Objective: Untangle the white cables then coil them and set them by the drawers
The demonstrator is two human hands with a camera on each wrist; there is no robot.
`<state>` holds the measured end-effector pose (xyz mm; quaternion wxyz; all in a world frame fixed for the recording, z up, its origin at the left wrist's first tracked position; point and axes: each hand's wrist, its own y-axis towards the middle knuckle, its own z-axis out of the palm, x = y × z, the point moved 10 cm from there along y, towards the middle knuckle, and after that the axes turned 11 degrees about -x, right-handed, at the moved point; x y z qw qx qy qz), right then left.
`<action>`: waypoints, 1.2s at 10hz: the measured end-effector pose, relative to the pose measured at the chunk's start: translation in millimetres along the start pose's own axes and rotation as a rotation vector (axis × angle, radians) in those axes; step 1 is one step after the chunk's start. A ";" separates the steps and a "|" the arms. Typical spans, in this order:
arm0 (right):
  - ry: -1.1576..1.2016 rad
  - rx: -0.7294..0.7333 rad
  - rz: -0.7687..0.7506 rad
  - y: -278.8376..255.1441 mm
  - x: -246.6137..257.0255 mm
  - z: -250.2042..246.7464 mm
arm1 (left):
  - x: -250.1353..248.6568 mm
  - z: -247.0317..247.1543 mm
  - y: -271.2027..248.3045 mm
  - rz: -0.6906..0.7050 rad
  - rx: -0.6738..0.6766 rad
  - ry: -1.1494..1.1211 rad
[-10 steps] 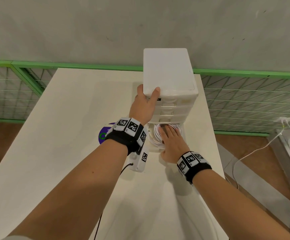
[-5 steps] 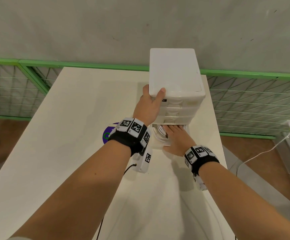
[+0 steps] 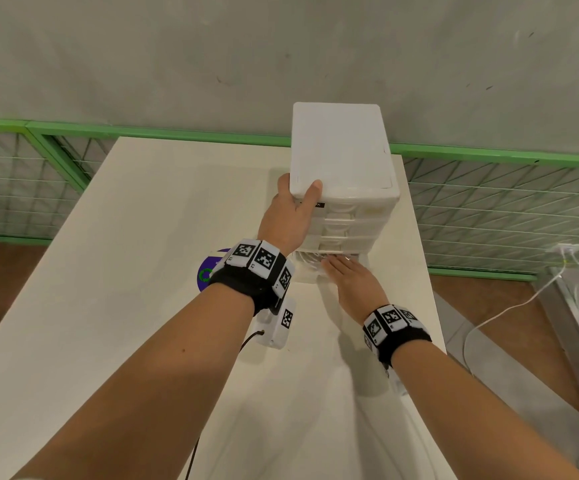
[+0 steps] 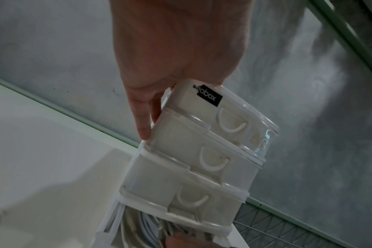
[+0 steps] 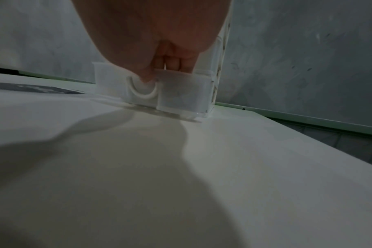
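A white drawer unit (image 3: 341, 147) stands at the back right of the table (image 3: 142, 237). My left hand (image 3: 288, 216) grips its top front left corner, thumb on the lid; the left wrist view shows the left hand (image 4: 176, 50) against the drawer unit (image 4: 202, 151). The bottom drawer (image 3: 307, 275) sticks out a little, with a coil of white cable (image 3: 310, 263) inside, also in the left wrist view as white cable (image 4: 146, 224). My right hand (image 3: 347, 278) lies flat, fingers straight over the drawer rim. In the right wrist view the right hand (image 5: 155, 33) touches the bottom drawer (image 5: 176, 94) front.
A purple disc (image 3: 208, 271) lies on the table left of the drawers, partly behind my left wrist. A green wire fence (image 3: 489, 155) runs behind the table against a grey wall. Another white cable (image 3: 509, 306) trails over the floor at the right.
The bottom drawer has slid inward under my right hand, and less of the cable coil shows. My left hand has kept its grip on the unit's corner.
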<state>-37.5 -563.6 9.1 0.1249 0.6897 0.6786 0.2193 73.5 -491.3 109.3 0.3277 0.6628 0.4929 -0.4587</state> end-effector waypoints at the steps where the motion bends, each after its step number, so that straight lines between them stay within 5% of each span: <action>1: 0.011 -0.070 0.008 -1.2 1.5 -14.7 | 1.1 -0.1 -0.2 0.001 0.001 0.003; 2: -0.026 -0.155 0.333 -10.1 -29.5 -41.2 | 2.9 0.7 0.0 -0.003 0.004 0.001; 3: 0.071 -0.089 0.861 -38.0 -77.7 -32.8 | 2.4 0.3 -0.2 -0.002 0.008 0.014; 4: 0.200 -0.044 1.108 -47.3 -96.7 -16.6 | 1.3 0.0 -0.6 -0.006 0.016 0.009; 5: 0.247 0.091 1.195 -44.4 -104.9 5.5 | -0.7 -1.8 -1.4 -0.004 0.020 0.003; 8: 0.224 0.109 1.167 -28.6 -107.0 17.1 | 0.7 -1.4 -1.4 -0.010 0.021 0.022; 10: 0.255 0.177 1.142 -33.4 -99.6 21.4 | 8.5 4.1 -7.4 -0.085 0.160 -0.020; 12: 0.203 0.389 1.140 -77.7 -60.7 19.0 | 46.5 -40.0 -30.0 -0.200 0.192 0.044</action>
